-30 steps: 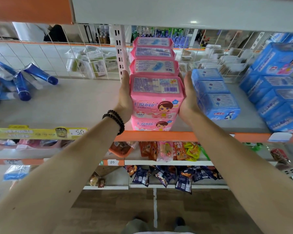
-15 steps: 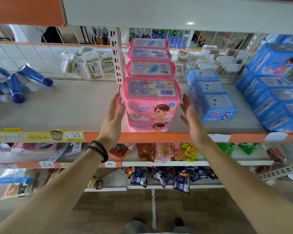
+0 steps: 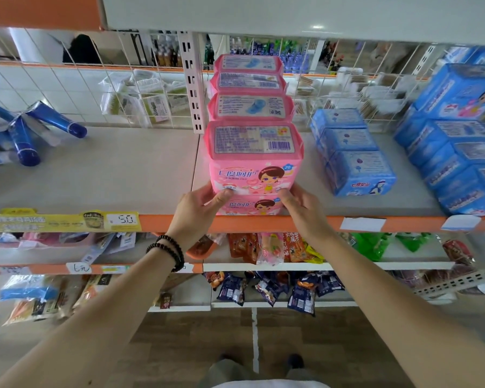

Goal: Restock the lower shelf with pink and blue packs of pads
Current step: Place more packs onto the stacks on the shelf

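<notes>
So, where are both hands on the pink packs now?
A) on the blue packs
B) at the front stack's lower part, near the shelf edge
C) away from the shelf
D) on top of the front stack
B: the left hand and right hand touch the front pink packs low down, by the shelf edge.

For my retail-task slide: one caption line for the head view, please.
Both hands, left hand and right hand, grip the front stack of pink pad packs at the shelf edge, beside blue pad packs.
</notes>
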The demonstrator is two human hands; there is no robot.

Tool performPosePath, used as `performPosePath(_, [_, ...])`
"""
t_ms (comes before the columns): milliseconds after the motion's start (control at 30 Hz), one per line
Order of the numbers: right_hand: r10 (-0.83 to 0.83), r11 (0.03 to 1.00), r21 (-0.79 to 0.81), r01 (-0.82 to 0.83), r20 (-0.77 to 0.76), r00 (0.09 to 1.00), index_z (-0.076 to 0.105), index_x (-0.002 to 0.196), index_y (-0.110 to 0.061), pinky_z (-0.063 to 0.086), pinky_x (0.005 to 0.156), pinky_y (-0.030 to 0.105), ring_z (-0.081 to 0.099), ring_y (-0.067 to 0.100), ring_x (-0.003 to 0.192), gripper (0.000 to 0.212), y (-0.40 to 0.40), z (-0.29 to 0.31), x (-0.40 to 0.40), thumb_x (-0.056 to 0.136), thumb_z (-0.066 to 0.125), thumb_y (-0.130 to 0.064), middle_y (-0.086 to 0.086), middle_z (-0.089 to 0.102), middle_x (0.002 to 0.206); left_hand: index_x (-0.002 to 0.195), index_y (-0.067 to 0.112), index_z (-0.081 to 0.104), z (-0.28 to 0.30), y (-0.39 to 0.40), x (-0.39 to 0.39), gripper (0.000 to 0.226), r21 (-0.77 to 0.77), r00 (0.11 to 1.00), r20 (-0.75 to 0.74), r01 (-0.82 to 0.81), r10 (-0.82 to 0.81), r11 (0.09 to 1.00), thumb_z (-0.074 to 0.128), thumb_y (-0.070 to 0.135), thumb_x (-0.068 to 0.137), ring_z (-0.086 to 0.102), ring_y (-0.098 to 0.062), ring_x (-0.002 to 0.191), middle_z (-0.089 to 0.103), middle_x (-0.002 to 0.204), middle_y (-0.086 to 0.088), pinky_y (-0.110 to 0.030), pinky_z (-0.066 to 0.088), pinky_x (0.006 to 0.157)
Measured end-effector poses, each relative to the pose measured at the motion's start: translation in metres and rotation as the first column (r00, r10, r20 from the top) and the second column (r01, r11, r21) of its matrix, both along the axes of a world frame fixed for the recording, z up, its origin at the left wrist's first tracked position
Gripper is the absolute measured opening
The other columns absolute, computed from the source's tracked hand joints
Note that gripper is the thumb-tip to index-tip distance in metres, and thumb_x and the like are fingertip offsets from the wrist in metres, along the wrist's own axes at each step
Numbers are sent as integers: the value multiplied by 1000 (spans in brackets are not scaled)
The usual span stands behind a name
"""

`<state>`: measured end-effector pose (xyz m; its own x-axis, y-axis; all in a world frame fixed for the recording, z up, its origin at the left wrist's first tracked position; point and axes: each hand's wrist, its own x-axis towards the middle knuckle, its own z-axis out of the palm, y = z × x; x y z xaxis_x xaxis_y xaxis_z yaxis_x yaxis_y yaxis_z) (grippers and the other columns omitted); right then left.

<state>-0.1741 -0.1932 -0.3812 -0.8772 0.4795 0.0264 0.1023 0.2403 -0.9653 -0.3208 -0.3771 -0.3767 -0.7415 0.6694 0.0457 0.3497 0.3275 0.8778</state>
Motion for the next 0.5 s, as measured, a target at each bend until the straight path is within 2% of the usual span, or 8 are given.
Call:
performPosePath(100, [-12,1000,-7,13,1,1000,52,139,-15,51,88,16,66,2,109,47,0,1,-1,99,46,-40,-15,70,117,120,18,68,-1,0,-2,57,-10,1000,18,-16,16,1000,48,61,88,37,-3,40,60,54,14,-13,29,40])
performPosePath(200, [-25,1000,3,25,2,1000,50,142,-16,51,91,16,65,2,112,45,0,1,-1,102,45,-36,-15,69,121,121,18,67,0,0,-1,55,-19,1000,20,-13,14,1000,47,59,90,38,-3,40,61,53,23,-13,29,40])
performPosePath(300, [-19,1000,8,19,4,1000,49,142,-18,51,95,19,63,3,116,43,-1,-1,2,103,44,-36,-13,67,125,126,19,65,1,-2,0,44,-16,999,37,0,0,1000,50,49,97,37,-4,40,60,56,31,-11,29,40])
performPosePath(400, [-11,1000,-5,11,-1,1000,47,142,-16,49,92,14,61,1,118,41,-2,-3,4,104,44,-30,-12,65,128,131,20,62,0,-6,1,41,10,996,82,33,-33,999,49,43,101,39,-3,41,62,60,31,-10,30,43])
performPosePath(500, [-2,1000,5,2,6,1000,45,145,-15,49,95,17,60,3,121,41,-3,-3,5,105,44,-27,-6,63,134,136,22,59,-2,-9,-1,42,40,992,114,51,-55,998,50,44,100,46,0,46,69,70,23,-9,34,46])
